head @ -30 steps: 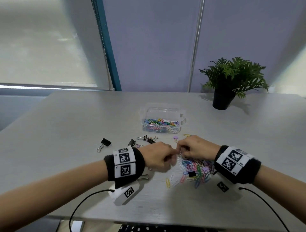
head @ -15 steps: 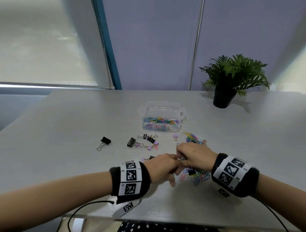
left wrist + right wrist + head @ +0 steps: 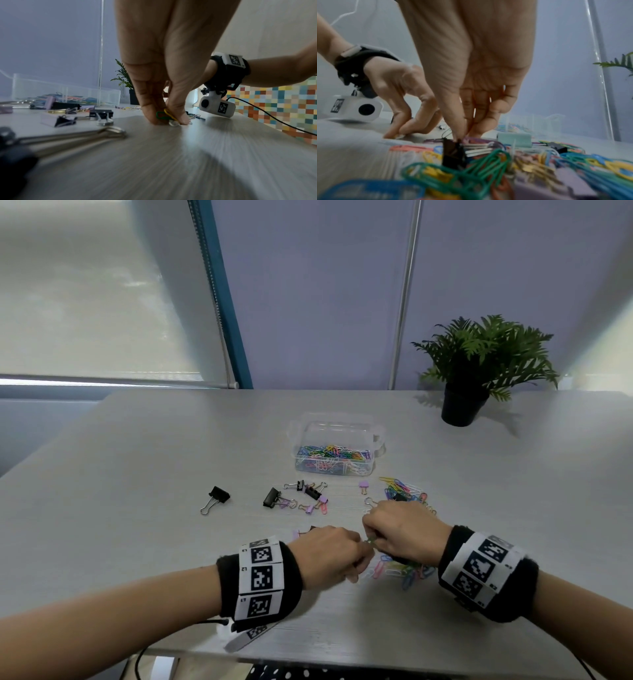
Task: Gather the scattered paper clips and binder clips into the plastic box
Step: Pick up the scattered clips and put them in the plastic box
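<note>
My left hand [image 3: 329, 553] presses down near the table's front edge; its thumb and finger pinch a green and a yellow paper clip [image 3: 161, 115] against the top. Just to its right, my right hand [image 3: 404, 532] is curled over a heap of coloured paper clips [image 3: 407, 571]. In the right wrist view its thumb and fingertips [image 3: 458, 135] pinch into that heap [image 3: 488, 162] beside a black binder clip [image 3: 452, 152]. The clear plastic box [image 3: 334, 422] stands open farther back, partly filled with clips.
A second small heap of paper clips [image 3: 400, 491] lies beyond my right hand. Black and lilac binder clips [image 3: 298, 498] lie left of it, and one black binder clip [image 3: 219, 495] lies apart. A potted plant [image 3: 479, 361] stands back right.
Both hands have drawn back toward the near edge, uncovering the far heap of clips. In the last half second they have hardly shifted.
</note>
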`<action>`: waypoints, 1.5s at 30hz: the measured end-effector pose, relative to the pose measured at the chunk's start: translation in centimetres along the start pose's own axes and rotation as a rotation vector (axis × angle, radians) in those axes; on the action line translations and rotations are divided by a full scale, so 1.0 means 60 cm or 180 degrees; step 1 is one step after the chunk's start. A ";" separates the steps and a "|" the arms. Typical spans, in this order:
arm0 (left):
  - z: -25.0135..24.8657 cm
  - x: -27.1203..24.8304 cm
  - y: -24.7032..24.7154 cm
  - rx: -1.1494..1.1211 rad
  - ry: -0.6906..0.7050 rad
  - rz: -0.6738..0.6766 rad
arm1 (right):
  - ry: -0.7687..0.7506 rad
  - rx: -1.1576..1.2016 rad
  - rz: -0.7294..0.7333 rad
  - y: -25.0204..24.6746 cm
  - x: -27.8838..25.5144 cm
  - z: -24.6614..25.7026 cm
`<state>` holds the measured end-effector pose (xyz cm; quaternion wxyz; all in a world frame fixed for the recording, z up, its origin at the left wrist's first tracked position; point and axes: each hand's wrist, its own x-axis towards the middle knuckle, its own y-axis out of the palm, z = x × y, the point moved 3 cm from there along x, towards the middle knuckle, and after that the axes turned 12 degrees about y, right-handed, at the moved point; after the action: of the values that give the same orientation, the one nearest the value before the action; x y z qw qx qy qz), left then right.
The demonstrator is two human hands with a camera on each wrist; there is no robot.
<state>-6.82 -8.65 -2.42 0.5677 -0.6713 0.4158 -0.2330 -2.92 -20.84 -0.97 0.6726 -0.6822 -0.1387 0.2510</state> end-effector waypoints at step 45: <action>0.146 0.027 -0.069 0.1001 0.0691 0.0239 | -0.0539 -0.0240 0.0565 -0.022 0.093 -0.035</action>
<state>2.18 -4.97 -0.88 0.6257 -0.5292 0.4578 -0.3448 3.03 -19.60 -0.62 0.6075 -0.6929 -0.1435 0.3608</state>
